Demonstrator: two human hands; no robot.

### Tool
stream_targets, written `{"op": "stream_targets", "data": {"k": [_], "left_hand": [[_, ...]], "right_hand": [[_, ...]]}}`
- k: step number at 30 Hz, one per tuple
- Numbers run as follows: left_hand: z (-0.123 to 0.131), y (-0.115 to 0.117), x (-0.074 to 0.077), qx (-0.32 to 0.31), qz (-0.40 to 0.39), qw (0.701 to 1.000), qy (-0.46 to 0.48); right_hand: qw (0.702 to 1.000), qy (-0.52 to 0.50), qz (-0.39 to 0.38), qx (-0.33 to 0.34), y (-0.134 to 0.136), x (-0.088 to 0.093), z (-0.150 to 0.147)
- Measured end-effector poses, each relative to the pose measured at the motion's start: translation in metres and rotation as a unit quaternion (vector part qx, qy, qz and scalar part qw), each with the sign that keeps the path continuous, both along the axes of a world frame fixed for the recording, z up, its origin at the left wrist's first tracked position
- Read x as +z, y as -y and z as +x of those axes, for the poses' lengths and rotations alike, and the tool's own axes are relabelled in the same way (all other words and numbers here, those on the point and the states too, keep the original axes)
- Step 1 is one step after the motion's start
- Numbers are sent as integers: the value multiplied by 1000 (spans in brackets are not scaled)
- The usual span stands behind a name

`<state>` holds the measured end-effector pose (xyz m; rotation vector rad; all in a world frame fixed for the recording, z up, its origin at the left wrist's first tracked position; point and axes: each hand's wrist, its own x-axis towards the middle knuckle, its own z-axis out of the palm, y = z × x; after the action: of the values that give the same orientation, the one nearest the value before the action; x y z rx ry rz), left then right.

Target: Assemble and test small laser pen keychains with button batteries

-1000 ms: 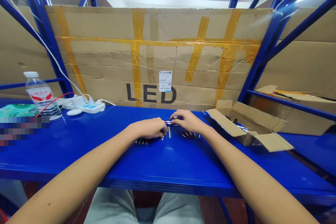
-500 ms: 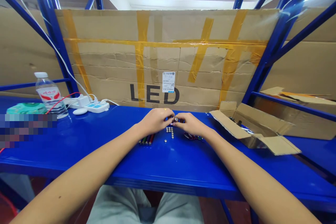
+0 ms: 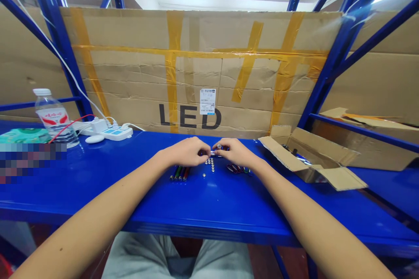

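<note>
My left hand (image 3: 190, 151) and my right hand (image 3: 234, 151) meet above the far middle of the table, fingers pinched. Between their fingertips is a small silver metal tube (image 3: 212, 153); much of it is covered by the fingers. A round silver-rimmed end (image 3: 219, 146) shows at my right fingers; I cannot tell whether it belongs to the same piece. Just below lie several small silver button-like discs (image 3: 212, 166), one disc (image 3: 204, 175) set apart nearer me. Several coloured metal tubes (image 3: 180, 174) lie side by side under my left wrist. Several coloured metal loops (image 3: 238, 169) lie beneath my right wrist.
An open cardboard box (image 3: 310, 157) with dark and silver items stands on the right. At the left are a water bottle (image 3: 55, 117), a power strip (image 3: 114, 132) and a green packet (image 3: 24, 135). A large cardboard panel (image 3: 140, 87) closes off the back of the blue table (image 3: 209, 209).
My hands have drawn slightly apart and turned, so the silver tube now shows between the fingertips. The whole view has shifted a little.
</note>
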<state>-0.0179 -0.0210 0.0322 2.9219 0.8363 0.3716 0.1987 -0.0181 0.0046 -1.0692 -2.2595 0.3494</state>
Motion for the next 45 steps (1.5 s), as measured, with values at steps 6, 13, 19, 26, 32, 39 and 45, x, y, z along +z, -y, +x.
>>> {"op": "stream_targets", "data": {"k": [6, 13, 19, 26, 32, 39, 45], "left_hand": [[3, 6, -4, -36, -108, 988, -100], [8, 2, -10, -8, -102, 985, -140], [6, -3, -12, 8, -89, 987, -135], [7, 1, -9, 23, -97, 986, -134], [5, 6, -1, 18, -58, 995, -78], [12, -4, -10, -13, 81, 982, 170], [17, -4, -18, -43, 75, 972, 218]], "right_hand": [[999, -4, -7, -36, -4, -2, 2], [987, -130, -95, 13, -2, -1, 0], [932, -226, -265, 99, 5, 9, 2], [974, -94, -199, 59, 2, 8, 5], [980, -85, -168, 57, 1, 6, 2], [965, -100, -234, 57, 8, 6, -2], [962, -131, -227, 74, 8, 8, -3]]}}
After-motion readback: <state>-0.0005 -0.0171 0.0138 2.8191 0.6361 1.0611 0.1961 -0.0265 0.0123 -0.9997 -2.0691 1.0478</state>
